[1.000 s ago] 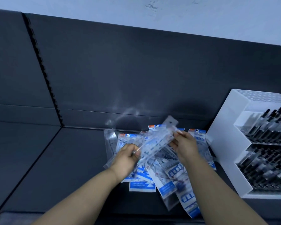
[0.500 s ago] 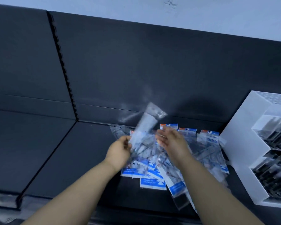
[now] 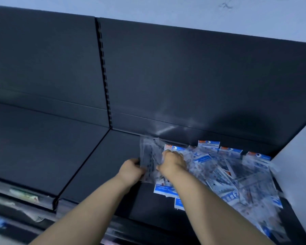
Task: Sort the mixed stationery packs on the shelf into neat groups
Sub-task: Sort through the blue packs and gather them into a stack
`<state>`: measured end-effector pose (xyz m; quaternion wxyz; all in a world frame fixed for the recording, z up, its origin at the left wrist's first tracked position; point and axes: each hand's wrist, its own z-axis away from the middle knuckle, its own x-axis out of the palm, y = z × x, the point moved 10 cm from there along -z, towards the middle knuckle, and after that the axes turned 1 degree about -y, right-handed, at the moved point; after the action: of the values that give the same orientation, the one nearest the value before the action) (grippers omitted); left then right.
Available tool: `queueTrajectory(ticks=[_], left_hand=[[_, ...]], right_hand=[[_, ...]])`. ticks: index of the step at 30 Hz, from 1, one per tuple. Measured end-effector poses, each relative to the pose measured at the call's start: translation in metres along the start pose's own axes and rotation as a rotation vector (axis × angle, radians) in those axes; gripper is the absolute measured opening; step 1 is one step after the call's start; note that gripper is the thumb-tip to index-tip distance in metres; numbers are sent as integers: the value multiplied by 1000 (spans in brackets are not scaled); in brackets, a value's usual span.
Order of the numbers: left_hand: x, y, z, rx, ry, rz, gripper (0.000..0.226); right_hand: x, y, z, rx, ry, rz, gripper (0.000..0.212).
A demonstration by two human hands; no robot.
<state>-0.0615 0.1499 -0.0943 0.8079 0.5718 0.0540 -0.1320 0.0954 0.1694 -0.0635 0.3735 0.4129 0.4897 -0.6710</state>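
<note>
A loose heap of clear stationery packs (image 3: 224, 172) with blue and white header cards lies on the dark shelf (image 3: 102, 165), right of centre. At the heap's left edge, a bundle of clear packs (image 3: 149, 156) stands low over the shelf near the back panel. My left hand (image 3: 132, 169) grips its lower left side. My right hand (image 3: 173, 162) holds its right side, fingers curled over the plastic. The bundle's contents are blurred.
A white display rack (image 3: 297, 170) rises at the right edge beside the heap. A perforated upright (image 3: 104, 75) splits the dark back panel, and a seam divides the shelf into two boards. A lower shelf edge with labels (image 3: 23, 195) shows at bottom left.
The bundle has come down and left, from raised above the heap to the shelf at the heap's left edge. Both hands moved with it. The view has shifted left.
</note>
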Motion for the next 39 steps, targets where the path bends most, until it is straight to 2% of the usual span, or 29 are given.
queueTrajectory(ticks=[5, 8, 10, 11, 14, 16, 19, 23, 25, 28, 31, 33, 35, 37, 39], left_hand=[[16, 0, 4, -59, -84, 228, 26], [15, 7, 6, -56, -37, 317, 27], [8, 8, 6, -79, 0, 374, 22], [2, 6, 4, -89, 37, 377, 20], [-25, -2, 0, -117, 156, 340, 21], [-36, -6, 1, -134, 171, 321, 26], [-38, -10, 0, -145, 139, 309, 32], [-35, -12, 0, -136, 119, 394, 27], [-38, -4, 1, -69, 111, 389, 29], [-43, 24, 2, 154, 55, 208, 30], [-33, 54, 6, 427, -123, -174, 28], [-24, 67, 12, 607, -208, -535, 30], [-14, 72, 19, 743, -267, -772, 33], [-5, 72, 20, 834, -255, -900, 40], [5, 73, 21, 895, -202, -952, 36]], right_hand=[[10, -5, -5, 5, -15, -689, 28], [13, -14, -2, -34, -33, -892, 17], [3, -15, -2, -89, -9, -851, 10], [-6, -11, -6, -97, 32, -736, 11], [-36, 15, -18, -52, 161, 14, 26], [-36, 28, -23, -17, 110, 303, 33], [-32, 34, -28, 4, 104, 230, 35], [-41, 36, -27, -34, 170, -356, 17], [-44, 33, -26, -81, 154, -479, 14], [-56, 31, -25, -132, 105, -574, 15], [-66, 29, -23, -196, -26, -708, 12], [-71, 32, -17, -228, -122, -670, 11], [-64, 37, -11, -230, -259, -622, 16], [-52, 40, -2, -226, -370, -557, 21], [-40, 35, 9, -259, -414, -415, 25]])
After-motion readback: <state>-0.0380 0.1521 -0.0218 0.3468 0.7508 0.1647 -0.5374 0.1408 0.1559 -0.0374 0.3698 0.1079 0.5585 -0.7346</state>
